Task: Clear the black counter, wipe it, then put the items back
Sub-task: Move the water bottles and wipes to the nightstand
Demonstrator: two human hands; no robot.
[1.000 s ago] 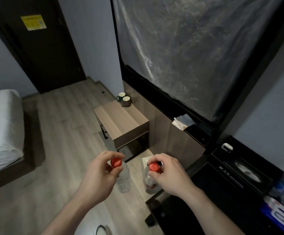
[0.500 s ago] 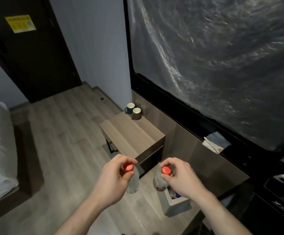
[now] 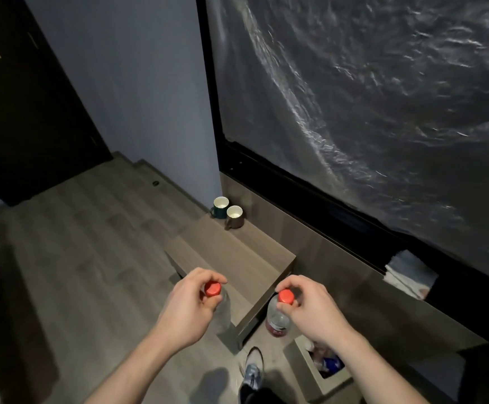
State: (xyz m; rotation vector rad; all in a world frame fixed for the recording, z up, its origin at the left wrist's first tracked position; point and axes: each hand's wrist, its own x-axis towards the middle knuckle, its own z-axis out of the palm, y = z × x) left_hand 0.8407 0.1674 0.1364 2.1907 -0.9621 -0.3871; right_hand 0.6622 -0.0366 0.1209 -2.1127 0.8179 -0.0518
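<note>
My left hand [image 3: 189, 309] pinches the red cap of a clear water bottle [image 3: 222, 314] that hangs over the near edge of a low wooden side table [image 3: 237, 258]. My right hand [image 3: 310, 310] pinches the red cap of a second clear bottle [image 3: 278, 320], which hangs just right of the table's corner. Both bottles are carried upright by their necks. A green mug [image 3: 219, 207] and a brown mug [image 3: 234, 217] stand at the table's far corner. The black counter is out of view to the right.
A large screen covered in plastic film [image 3: 368, 112] fills the upper right. Folded cloths [image 3: 410, 272] lie on the ledge beneath it. A small bin [image 3: 322, 374] with rubbish stands on the floor below my right hand. My shoe [image 3: 252, 368] shows on the wooden floor.
I have turned left and stepped towards the side table, carrying both bottles along. The black counter with its tissue box has slid out of view on the right.
</note>
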